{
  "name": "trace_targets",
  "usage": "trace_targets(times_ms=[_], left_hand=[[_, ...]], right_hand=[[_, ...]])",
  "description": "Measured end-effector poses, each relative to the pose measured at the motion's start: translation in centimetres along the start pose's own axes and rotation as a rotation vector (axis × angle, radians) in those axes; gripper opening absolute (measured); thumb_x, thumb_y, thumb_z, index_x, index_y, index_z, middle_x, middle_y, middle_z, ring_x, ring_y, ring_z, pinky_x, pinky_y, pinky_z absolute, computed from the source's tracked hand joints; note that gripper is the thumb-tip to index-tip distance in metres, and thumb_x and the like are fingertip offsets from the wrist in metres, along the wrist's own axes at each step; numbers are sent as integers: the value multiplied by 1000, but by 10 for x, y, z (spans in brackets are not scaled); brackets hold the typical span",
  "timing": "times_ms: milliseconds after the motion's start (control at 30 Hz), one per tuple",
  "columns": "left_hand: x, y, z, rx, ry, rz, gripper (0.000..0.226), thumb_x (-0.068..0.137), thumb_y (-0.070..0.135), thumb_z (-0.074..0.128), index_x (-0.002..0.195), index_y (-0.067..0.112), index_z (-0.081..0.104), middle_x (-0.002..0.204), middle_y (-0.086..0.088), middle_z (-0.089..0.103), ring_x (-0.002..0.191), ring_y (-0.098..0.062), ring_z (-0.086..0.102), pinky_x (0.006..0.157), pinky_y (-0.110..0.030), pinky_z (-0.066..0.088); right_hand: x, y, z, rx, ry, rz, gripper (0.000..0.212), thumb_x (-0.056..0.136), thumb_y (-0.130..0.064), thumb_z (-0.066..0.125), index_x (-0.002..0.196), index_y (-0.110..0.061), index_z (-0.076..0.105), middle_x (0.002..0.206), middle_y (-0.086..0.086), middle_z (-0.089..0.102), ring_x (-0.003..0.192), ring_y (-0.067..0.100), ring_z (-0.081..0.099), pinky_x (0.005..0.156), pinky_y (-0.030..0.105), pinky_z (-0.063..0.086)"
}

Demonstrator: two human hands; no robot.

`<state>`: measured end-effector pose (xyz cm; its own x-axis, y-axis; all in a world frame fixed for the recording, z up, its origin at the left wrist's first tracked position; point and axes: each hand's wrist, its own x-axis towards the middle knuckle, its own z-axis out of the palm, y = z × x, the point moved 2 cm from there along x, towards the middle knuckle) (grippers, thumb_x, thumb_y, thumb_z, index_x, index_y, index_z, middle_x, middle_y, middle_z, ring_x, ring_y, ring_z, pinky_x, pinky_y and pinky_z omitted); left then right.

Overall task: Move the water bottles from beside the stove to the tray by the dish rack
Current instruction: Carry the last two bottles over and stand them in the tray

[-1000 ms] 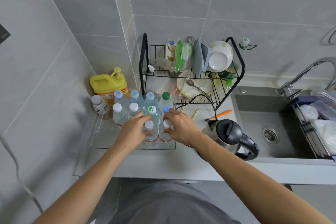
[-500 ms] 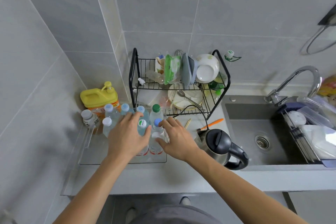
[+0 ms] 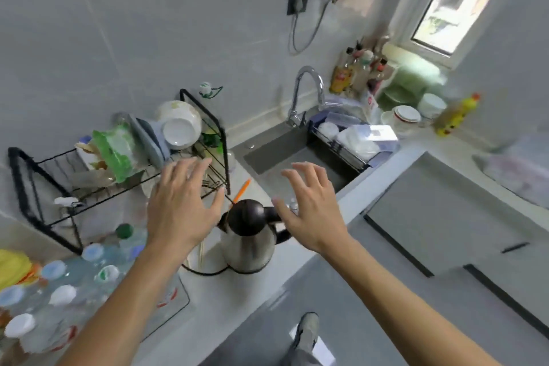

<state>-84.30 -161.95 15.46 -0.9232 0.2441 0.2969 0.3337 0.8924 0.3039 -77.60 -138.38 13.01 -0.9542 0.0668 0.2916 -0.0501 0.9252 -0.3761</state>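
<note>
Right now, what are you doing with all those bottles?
Both hands are empty and open. The left hand and right hand hover above the kettle, fingers spread. The water bottles stand packed together on the clear tray beside the black dish rack. Neither hand touches a bottle.

Kettle (image 3: 248, 239) is looking shiny silver with a black lid, dish rack (image 3: 44, 184) at 9 o'clock showing black wire, water bottles (image 3: 59, 291) sporting white, blue and green caps.
</note>
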Motion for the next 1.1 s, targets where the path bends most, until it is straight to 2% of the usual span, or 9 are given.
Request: trace_targets(times_ms=[167,333,433,600,733,900,1100], left_hand=[[21,119,34,-46,-92,264,69,89,56,51,151,25,50,146,-3,55,137,-27,45,111,-48,46],[22,259,72,-91,-137,486,67,91,49,67,152,27,49,147,-2,55,140,-26,43,104,-52,47],[14,349,99,-117,-174,599,66,90,50,65,150,27,50,145,-1,56,138,-26,44,101,-52,48],[-30,507,150,-216,-266,755,69,85,54,55,148,26,54,141,-1,58,135,-27,47,96,-49,51],[-72,623,179,-252,-323,917,69,87,56,52,149,26,53,142,-1,58,137,-27,47,99,-48,52],[-97,739,212,-270,-359,1074,71,88,59,46,151,27,50,142,0,56,137,-27,46,98,-47,51],[-118,867,269,-327,-440,1235,69,87,58,47,147,24,54,140,-4,59,134,-31,50,98,-51,52]], right_hand=[[-58,88,-64,-80,116,277,59,98,-59,49,147,-26,50,153,1,44,147,27,34,119,46,37],[-130,179,-130,-113,205,534,64,96,-61,44,150,-25,47,156,2,42,151,24,31,121,47,35],[-177,235,-167,-133,218,637,67,94,-63,40,151,-28,44,159,0,39,153,23,27,124,48,30],[-266,332,-234,-204,247,792,65,96,-61,45,154,-31,41,162,-1,37,155,22,26,127,47,25],[-332,398,-295,-264,302,926,66,97,-61,44,154,-29,41,162,0,38,154,23,26,127,46,23],[-402,462,-344,-300,402,1098,64,97,-60,45,153,-28,43,158,1,40,151,24,31,125,47,27],[-457,543,-375,-344,458,1257,64,96,-61,44,149,-25,49,153,1,45,145,24,37,123,45,30]])
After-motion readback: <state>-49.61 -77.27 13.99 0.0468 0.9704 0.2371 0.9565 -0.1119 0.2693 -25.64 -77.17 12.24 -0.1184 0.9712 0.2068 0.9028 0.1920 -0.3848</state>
